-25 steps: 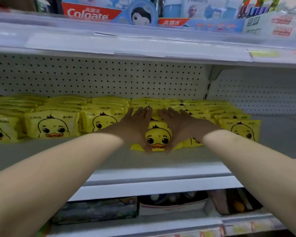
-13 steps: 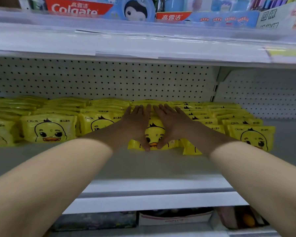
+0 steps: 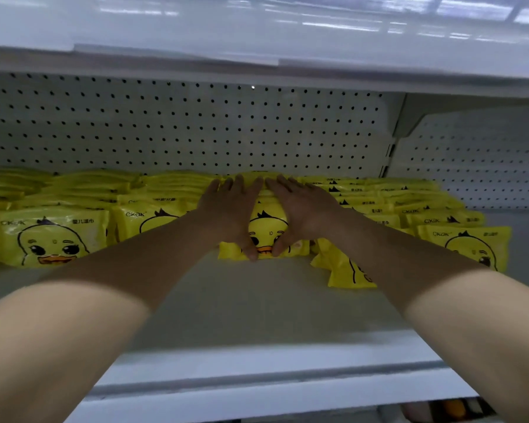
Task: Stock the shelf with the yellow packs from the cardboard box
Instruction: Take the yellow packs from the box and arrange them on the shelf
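Note:
Rows of yellow packs printed with a duck face fill the back of a white shelf [image 3: 242, 303]. My left hand [image 3: 231, 213] and my right hand [image 3: 300, 210] lie flat, fingers straight, on the middle stack of yellow packs [image 3: 268, 227], thumbs down on the front pack's face. One yellow pack [image 3: 341, 270] lies askew, tilted forward under my right forearm. The cardboard box is out of sight.
A pegboard back wall [image 3: 180, 126] stands behind the packs. The upper shelf [image 3: 257, 65] hangs low overhead. Bare shelf surface lies right of the last stack [image 3: 468, 242] and in front of the packs. A lower shelf's goods peek out at bottom right.
Both hands have pushed deeper over the middle stack, and the view has closed in and dropped, so the toothpaste shelf above is no longer seen.

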The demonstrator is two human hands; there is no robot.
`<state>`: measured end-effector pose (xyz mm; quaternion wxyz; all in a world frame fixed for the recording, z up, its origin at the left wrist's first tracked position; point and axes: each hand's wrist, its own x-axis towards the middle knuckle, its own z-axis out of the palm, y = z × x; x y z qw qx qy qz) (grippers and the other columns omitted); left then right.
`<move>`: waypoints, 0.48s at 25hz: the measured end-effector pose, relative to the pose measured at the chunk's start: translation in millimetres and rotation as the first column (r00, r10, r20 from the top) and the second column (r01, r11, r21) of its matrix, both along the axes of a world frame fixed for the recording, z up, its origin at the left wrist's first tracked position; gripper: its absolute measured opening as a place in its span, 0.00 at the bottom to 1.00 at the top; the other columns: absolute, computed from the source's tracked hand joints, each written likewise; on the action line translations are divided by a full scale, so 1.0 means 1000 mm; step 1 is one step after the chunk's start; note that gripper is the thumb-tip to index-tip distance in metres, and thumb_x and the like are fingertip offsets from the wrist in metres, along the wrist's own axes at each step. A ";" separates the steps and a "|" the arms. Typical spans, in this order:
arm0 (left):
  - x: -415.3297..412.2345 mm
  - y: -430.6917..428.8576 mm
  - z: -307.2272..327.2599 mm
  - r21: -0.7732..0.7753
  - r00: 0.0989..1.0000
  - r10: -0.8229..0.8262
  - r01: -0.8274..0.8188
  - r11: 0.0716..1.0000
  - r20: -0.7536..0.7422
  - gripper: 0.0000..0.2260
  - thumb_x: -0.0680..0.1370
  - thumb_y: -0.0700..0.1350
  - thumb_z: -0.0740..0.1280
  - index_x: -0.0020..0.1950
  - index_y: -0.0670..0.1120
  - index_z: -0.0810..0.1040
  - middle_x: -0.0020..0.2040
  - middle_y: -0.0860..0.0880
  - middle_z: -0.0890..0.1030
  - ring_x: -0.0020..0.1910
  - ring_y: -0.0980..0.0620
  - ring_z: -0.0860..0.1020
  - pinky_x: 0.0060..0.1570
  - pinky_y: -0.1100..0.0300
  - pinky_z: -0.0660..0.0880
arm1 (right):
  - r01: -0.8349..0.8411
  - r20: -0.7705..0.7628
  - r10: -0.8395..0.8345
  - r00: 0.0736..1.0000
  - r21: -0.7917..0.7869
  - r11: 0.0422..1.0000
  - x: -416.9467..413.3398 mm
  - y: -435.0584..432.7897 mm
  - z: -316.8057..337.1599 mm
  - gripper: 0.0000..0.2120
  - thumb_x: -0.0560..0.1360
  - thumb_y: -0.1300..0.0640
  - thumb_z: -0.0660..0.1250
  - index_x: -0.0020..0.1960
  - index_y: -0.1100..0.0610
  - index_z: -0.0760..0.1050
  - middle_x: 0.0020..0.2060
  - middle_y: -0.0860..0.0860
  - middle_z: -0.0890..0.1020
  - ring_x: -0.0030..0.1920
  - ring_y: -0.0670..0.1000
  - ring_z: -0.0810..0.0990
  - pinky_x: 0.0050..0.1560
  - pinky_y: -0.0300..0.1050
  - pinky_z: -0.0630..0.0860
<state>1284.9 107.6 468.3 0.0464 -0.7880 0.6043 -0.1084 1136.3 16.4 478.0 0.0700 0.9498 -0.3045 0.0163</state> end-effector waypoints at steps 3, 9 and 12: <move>0.002 -0.005 0.001 -0.032 1.000 0.006 -0.007 0.999 -0.016 0.71 0.49 0.69 0.79 0.78 0.52 0.38 0.79 0.42 0.51 0.78 0.43 0.51 0.76 0.43 0.49 | 0.015 0.015 -0.014 1.000 -0.024 1.000 0.005 -0.004 0.000 0.72 0.51 0.28 0.77 0.80 0.50 0.41 0.80 0.52 0.48 0.80 0.53 0.50 0.77 0.54 0.56; -0.012 0.020 -0.001 -0.047 0.999 -0.027 0.028 0.999 0.019 0.71 0.53 0.69 0.77 0.78 0.48 0.32 0.80 0.42 0.47 0.79 0.43 0.49 0.76 0.42 0.45 | 0.023 0.007 -0.023 1.000 -0.035 0.999 -0.008 0.017 0.000 0.72 0.53 0.27 0.76 0.80 0.52 0.37 0.81 0.52 0.46 0.80 0.53 0.48 0.78 0.57 0.50; -0.007 0.039 0.005 0.012 0.996 -0.084 0.085 0.996 -0.043 0.69 0.57 0.68 0.77 0.78 0.47 0.32 0.80 0.44 0.44 0.79 0.44 0.44 0.76 0.42 0.40 | 0.018 -0.040 -0.017 0.999 0.026 1.000 -0.022 0.025 0.004 0.72 0.55 0.31 0.79 0.80 0.52 0.33 0.80 0.51 0.43 0.80 0.52 0.42 0.78 0.59 0.45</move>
